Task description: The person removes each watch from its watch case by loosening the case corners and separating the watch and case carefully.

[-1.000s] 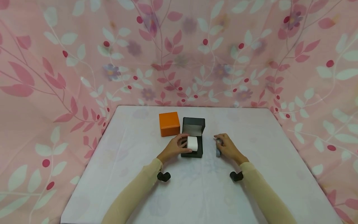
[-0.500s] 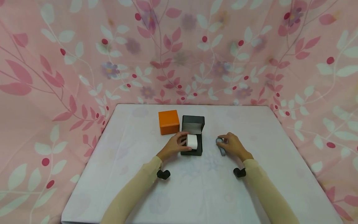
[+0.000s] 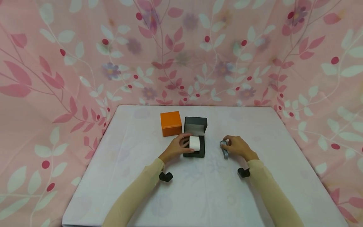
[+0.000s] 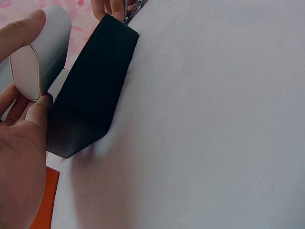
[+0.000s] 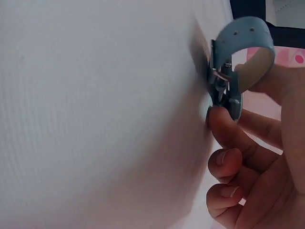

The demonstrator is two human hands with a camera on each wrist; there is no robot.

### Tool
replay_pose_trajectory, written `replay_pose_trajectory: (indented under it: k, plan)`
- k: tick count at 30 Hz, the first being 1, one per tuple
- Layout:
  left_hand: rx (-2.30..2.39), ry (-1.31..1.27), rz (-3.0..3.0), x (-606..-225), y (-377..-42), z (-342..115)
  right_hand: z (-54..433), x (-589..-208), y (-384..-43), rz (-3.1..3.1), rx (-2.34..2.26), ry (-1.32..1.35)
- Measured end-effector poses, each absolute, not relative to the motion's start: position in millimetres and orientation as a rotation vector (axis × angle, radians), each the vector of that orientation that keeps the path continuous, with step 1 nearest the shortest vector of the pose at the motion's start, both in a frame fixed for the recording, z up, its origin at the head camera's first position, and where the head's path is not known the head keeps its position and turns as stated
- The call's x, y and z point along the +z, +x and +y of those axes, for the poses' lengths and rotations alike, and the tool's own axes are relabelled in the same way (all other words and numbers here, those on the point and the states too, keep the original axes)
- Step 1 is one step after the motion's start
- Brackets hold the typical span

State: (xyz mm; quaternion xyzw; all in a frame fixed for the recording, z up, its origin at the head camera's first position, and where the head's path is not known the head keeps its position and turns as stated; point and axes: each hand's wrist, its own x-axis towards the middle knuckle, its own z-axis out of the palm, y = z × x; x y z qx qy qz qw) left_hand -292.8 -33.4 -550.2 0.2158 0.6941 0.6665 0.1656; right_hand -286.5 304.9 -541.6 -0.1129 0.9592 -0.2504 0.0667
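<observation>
My left hand point(image 3: 174, 148) grips a white watch cushion point(image 3: 194, 143) between thumb and fingers. The cushion overlaps the front half of a black watch box point(image 3: 195, 121) with its lid up; the left wrist view shows the cushion point(image 4: 53, 45) beside the box's dark side point(image 4: 93, 71). To the right of the box, my right hand point(image 3: 239, 148) pinches a wristwatch point(image 3: 225, 152) with a blue-grey strap, close over the table. Its strap point(image 5: 247, 36) bends in a loop with the buckle showing in the right wrist view; the dial is hidden there.
An orange box point(image 3: 171, 122), closed, stands just left of the black one. Both are on a white-covered table point(image 3: 181, 195). Pink floral cloth point(image 3: 181, 56) rises behind the table and along both sides.
My right hand has shifted right, away from the black box, and the watch in its fingers has turned. The left hand stays with the cushion; the whole head view has moved slightly.
</observation>
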Motion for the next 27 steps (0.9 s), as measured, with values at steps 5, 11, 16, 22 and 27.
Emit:
replay_pose_trajectory:
  k: [5, 11, 16, 22, 27]
  plan:
    - [1.905, 0.638, 1.968, -548.5, -292.5, -33.9, 300.9, -547.5, -286.6, 2.956, -0.676, -0.406]
    - [1.899, 0.615, 1.982, -551.9, -293.2, -33.5, 302.0, -550.6, -288.0, 3.006, -0.678, -0.481]
    - [1.897, 0.621, 1.976, -552.2, -293.3, -33.3, 303.3, -548.0, -288.6, 3.059, -0.661, -0.49]
    - [1.9, 0.62, 1.974, -551.2, -293.5, -32.9, 299.8, -546.9, -288.5, 3.081, -0.688, -0.452]
    - [1.903, 0.621, 1.972, -550.8, -292.2, -33.4, 295.9, -546.3, -286.5, 3.094, -0.668, -0.4]
